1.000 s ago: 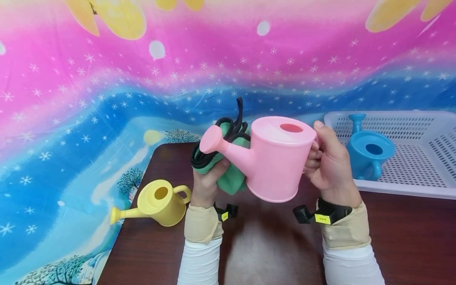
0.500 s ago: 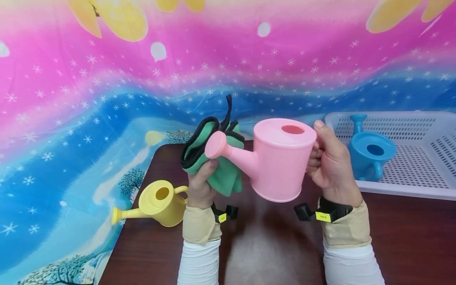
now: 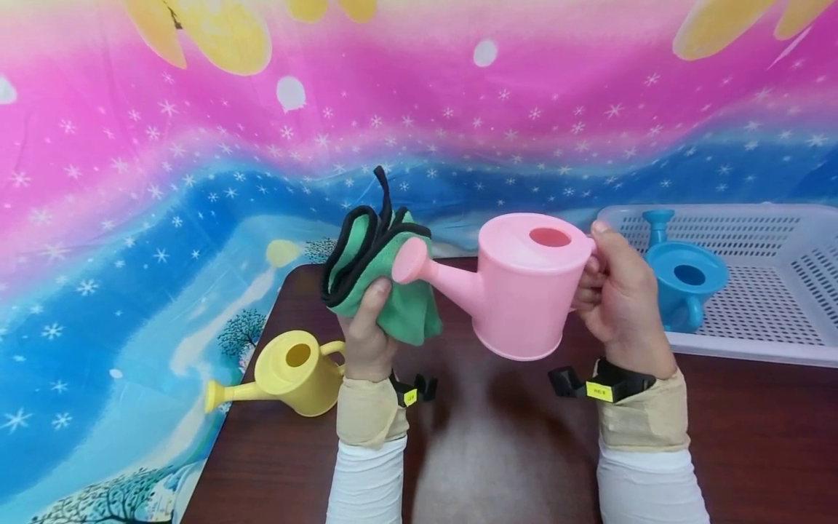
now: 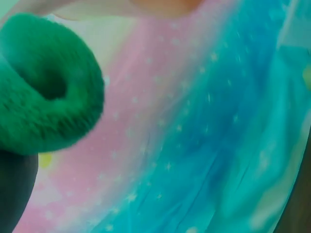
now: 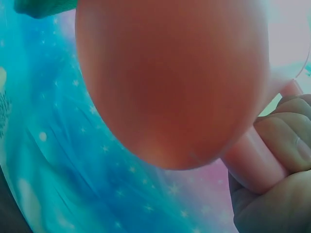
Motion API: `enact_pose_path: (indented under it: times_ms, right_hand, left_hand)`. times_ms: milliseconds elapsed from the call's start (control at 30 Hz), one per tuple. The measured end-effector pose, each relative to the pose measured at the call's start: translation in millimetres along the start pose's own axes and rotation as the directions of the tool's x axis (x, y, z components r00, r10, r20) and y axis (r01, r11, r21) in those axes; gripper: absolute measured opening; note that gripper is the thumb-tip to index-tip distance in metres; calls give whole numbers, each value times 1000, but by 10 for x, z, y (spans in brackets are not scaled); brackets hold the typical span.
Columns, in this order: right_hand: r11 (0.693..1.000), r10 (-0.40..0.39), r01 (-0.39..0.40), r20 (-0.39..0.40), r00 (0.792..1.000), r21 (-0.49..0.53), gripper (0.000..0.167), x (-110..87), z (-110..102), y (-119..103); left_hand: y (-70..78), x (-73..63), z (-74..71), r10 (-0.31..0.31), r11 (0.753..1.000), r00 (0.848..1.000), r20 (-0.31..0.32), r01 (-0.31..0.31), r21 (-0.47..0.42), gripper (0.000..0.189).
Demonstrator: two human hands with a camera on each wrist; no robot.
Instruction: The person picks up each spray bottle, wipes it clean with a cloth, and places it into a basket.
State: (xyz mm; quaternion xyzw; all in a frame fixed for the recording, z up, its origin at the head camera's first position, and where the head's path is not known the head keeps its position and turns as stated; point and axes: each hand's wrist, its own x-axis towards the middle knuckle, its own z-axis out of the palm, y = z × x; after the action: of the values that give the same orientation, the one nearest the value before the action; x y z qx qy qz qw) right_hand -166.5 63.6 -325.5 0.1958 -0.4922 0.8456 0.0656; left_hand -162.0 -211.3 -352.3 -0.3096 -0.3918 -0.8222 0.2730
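A pink watering can is held up above the table, upright, its spout pointing left. My right hand grips its handle, fingers curled round it in the right wrist view. To the left, my left hand holds a bunched green cloth with black edging and a black loop on top. The can's spout head overlaps the cloth in the head view; whether they touch I cannot tell. A fuzzy green fold of the cloth fills the left side of the left wrist view.
On the dark wooden table, a yellow watering can stands by the left edge, beside my left wrist. At the right, a white perforated basket contains a blue watering can. A colourful printed fabric hangs behind.
My left hand has drawn the cloth leftward, away from the pink can's body and toward its spout head. The right hand has shifted the can slightly to the right.
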Motion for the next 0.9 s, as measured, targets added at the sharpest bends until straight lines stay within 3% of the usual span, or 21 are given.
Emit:
enact_pose_path:
  times_ms: [67,133,233,367,533,633,733,900]
  right_hand:
    - [1000,-4,4,8,1000,8,49,0,-39,-23]
    - [1000,-6,6,13,1000,5,49,-3,-83,-48]
    - [999,-12,12,-5,1000,-34,50,-9,-133,-78]
    - [995,-22,18,-48,999,-97,48,-31,-161,-102]
    - [981,-62,39,-115,991,-191,48,-60,-123,-138]
    - [969,-87,47,-158,984,-244,50,-76,-83,-164]
    - [958,-111,58,-178,978,-280,51,-89,-52,-179]
    - [938,-170,107,-166,971,-330,51,-97,-26,-161]
  left_hand:
    - [8,5,3,39,993,999,-27,-36,111,36]
    - [19,13,-8,83,969,996,-22,-76,234,40]
    - [45,34,-35,134,906,990,45,-141,399,41]
    - [93,41,-76,138,822,979,151,-199,534,39]
    - [148,56,-106,89,737,973,213,-208,643,49]
    - [153,69,-123,73,702,970,232,-215,679,51]
    - [139,76,-133,66,680,969,239,-219,700,51]
    - [118,72,-125,73,667,971,227,-217,713,49]
